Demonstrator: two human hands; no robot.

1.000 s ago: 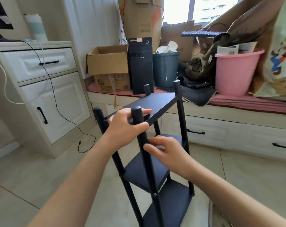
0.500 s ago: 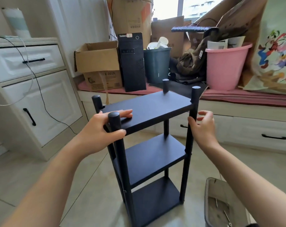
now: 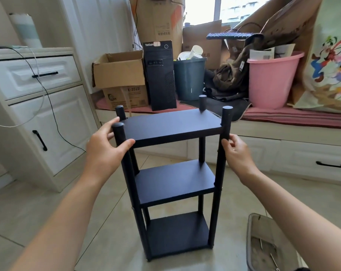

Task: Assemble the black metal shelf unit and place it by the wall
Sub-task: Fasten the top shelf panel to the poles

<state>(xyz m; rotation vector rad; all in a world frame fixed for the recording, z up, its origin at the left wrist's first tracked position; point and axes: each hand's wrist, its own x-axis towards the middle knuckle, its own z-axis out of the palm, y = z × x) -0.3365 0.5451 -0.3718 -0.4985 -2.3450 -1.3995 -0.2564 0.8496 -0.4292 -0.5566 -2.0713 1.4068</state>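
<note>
Steadying upright shelf unit: left hand wrapped round nine o'clock post, right hand gripping three o'clock post; apparently assembled, needing lifting toward wall.

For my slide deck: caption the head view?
Both hands, left hand and right hand, grip the upright black metal three-tier shelf unit.

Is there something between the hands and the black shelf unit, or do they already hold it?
Nothing is between them. The left hand grips the near left post of the shelf unit at the top shelf, and the right hand holds the near right post.
</note>
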